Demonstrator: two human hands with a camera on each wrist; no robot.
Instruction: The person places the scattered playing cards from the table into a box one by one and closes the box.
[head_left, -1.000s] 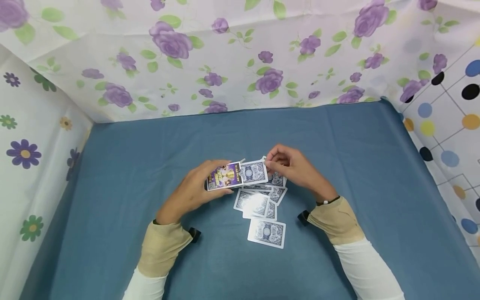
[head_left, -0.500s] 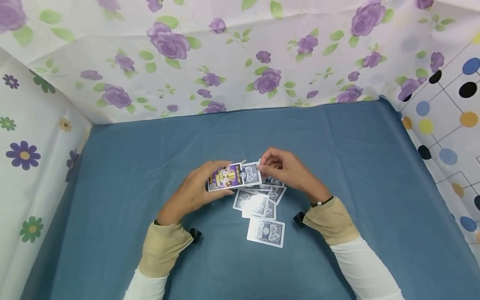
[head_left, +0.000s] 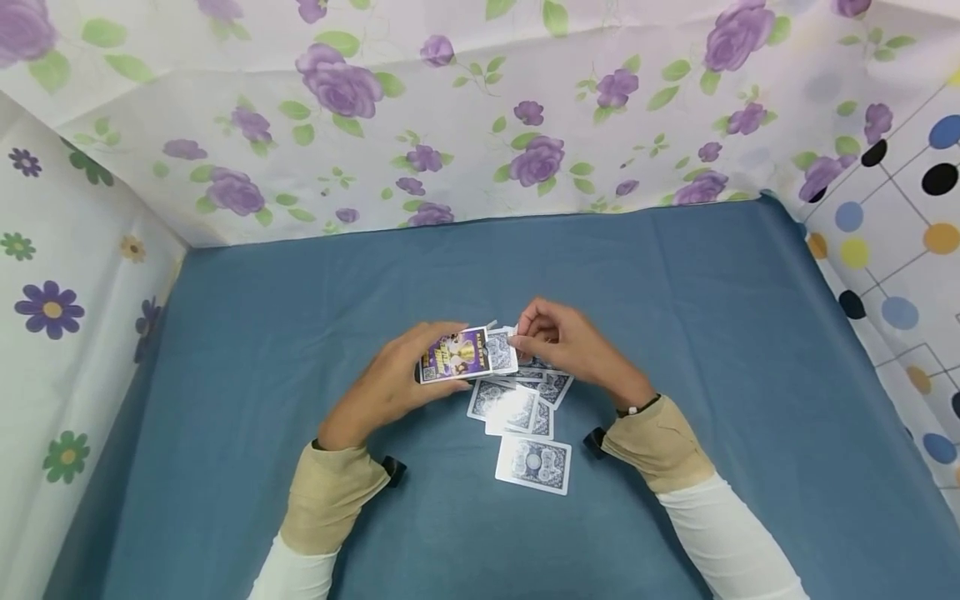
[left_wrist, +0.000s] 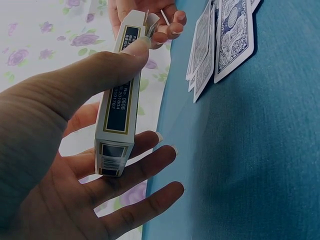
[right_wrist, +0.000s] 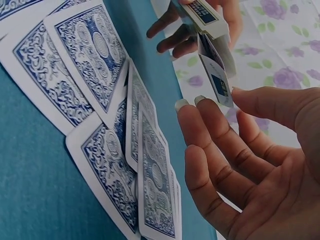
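My left hand holds a purple-fronted playing card box between thumb and fingers, tilted above the table. In the left wrist view the thumb lies along the narrow printed side of the box, with the other fingers spread behind it. A blue-backed playing card sticks out of the open right end. My right hand pinches that card's outer edge, its fingertips close to the box opening. In the right wrist view a white flap with a dark printed panel hangs from the box end, right at the thumb and fingertips.
Several blue-backed playing cards lie face down and overlapping on the blue cloth below the hands. A single card lies nearest the person. Floral sheets rise at the back and left, a dotted one at the right.
The right hand has moved left toward the box, and the card has slid further into it, so less of it shows. The left hand and the cards on the table have stayed nearly still.
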